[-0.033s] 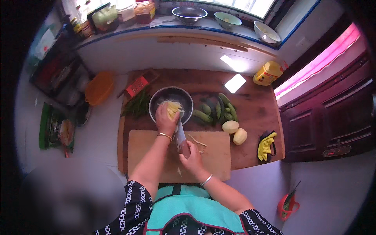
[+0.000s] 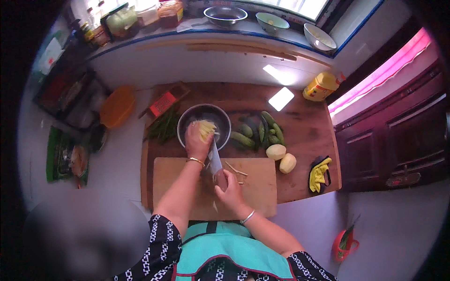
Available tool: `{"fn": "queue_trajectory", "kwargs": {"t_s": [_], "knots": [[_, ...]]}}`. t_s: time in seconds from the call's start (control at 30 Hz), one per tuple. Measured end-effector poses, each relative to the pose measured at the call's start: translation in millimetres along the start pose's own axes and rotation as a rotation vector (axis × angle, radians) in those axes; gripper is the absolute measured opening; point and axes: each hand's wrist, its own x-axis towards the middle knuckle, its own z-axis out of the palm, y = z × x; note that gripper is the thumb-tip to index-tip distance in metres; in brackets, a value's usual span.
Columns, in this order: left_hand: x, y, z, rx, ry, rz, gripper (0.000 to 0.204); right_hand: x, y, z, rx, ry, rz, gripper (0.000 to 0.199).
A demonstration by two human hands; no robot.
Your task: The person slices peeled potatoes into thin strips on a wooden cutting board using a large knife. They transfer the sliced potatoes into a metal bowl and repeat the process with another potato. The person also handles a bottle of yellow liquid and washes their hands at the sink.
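Note:
My left hand [image 2: 198, 140] is closed around a bunch of pale yellow shreds [image 2: 206, 128], probably potato, inside the metal bowl [image 2: 221, 116]. In my right hand [image 2: 229, 186] is the handle of a broad kitchen knife [image 2: 215, 161]. Its blade points away from me, and its tip reaches the bowl's near rim beside my left hand. Below both hands lies a wooden cutting board [image 2: 258, 194], with a few thin strips [image 2: 236, 169] right of the blade. Two peeled potatoes [image 2: 276, 151] rest off the board's far right corner. My fingers hide part of the shreds.
Several green cucumbers [image 2: 243, 140] lie right of the bowl. Left of it are long green stalks [image 2: 161, 127] and a red-topped grater [image 2: 163, 104]. A yellow jug [image 2: 321, 86] stands at the table's far right corner, a yellow-and-black cloth item [image 2: 319, 175] near the right edge.
My left hand and the shreds sit very slightly lower and to the left in the bowl. My right hand keeps the knife in nearly the same place.

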Motion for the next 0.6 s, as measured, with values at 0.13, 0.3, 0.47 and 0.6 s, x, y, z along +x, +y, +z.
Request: {"fn": "queue_trajectory", "kwargs": {"t_s": [0.13, 0.3, 0.47, 0.6], "knots": [[25, -28, 21, 0.054, -0.052, -0.058, 0.057, -19, 5, -13, -0.05, 0.01, 0.01, 0.058], [30, -32, 20, 0.097, -0.183, -0.07, 0.037, -42, 15, -54, -0.088, 0.176, 0.031, 0.055], [-15, 24, -4, -0.129, -0.14, 0.018, 0.028, -56, 34, -91, -0.079, 0.298, 0.108, 0.056], [-66, 45, -11, -0.293, -0.22, 0.15, 0.029, -77, 58, -111, -0.136, 0.361, 0.049, 0.055]]}}
